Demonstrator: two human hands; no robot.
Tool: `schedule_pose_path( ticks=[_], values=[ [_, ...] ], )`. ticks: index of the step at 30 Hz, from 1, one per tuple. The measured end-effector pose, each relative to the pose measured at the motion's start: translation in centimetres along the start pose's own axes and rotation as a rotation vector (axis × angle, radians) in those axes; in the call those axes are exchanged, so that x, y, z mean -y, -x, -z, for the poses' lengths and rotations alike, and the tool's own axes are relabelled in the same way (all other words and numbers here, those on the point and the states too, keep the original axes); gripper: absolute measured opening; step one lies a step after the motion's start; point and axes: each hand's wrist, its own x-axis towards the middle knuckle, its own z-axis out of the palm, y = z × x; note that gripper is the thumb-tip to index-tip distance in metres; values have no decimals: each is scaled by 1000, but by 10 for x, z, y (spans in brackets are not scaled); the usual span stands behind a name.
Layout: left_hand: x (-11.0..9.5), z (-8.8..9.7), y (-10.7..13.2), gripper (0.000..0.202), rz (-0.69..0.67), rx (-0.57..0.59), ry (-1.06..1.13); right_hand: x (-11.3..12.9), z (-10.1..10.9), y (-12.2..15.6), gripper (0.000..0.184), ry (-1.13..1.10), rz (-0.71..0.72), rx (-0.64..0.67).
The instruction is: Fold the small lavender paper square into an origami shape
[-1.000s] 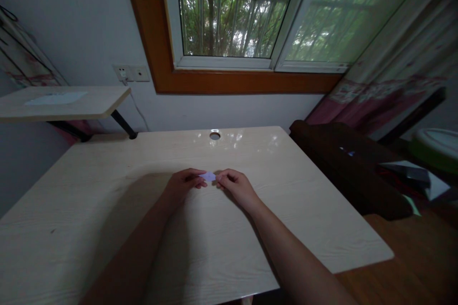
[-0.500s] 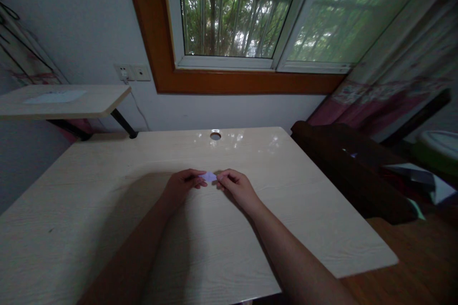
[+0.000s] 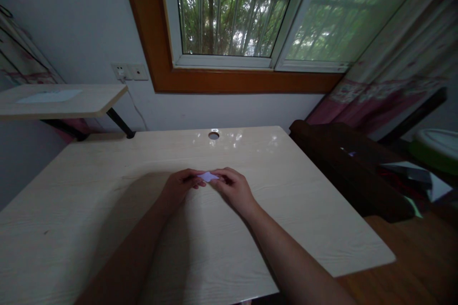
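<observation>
A small piece of folded purple paper (image 3: 208,177) is held between my two hands, over the middle of the pale wooden desk (image 3: 286,190). My left hand (image 3: 180,187) pinches its left end between thumb and fingers. At the other end, my right hand (image 3: 235,186) grips the paper, thumb in front and index finger along the far edge. The fingers hide both ends, and the fold details are too small to make out.
A raised shelf (image 3: 64,100) with a sheet of paper on it stands at the desk's back left. Near the back edge is a round cable hole (image 3: 213,136). Right of the desk, a dark brown piece of furniture (image 3: 332,162) holds papers.
My right hand has shifted slightly left along the paper, its index finger now reaching over the far edge. My left hand keeps its pinch. The view has moved a little.
</observation>
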Motion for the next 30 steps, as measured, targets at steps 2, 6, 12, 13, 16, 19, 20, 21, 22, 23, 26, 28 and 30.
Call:
schedule_pose_path(
  ticks=[2,6,12,13,16,19,20,21,22,23,26,28,30],
  values=[
    [1,0,-1,21,-6,6,1,0,1,0,20,22,15,-9],
    [5,0,-2,21,-5,20,36,1,1,0,20,45,23,-18],
    [10,-1,-1,26,-35,69,75,4,2,0,18,45,31,11],
    [9,-1,-1,26,-34,71,65,5,1,0,18,44,35,19],
    [9,-1,0,23,-27,55,32,6,1,1,17,47,52,41],
    [10,-1,-1,22,-28,27,20,7,0,1,18,57,78,64],
    [11,0,-2,23,-29,18,16,7,0,1,19,59,86,71],
    [11,0,-2,23,-27,12,13,7,0,1,19,62,92,75],
    [12,0,-2,24,-22,10,13,6,0,1,20,65,95,75],
    [12,0,-2,25,-16,12,17,6,0,1,20,71,95,70],
    [12,-1,-3,27,10,30,49,6,0,1,19,92,90,60],
    [11,-1,-2,28,18,44,64,6,0,2,18,95,95,67],
    [11,-2,-2,28,26,57,59,6,0,2,17,92,101,80]
  ],
)
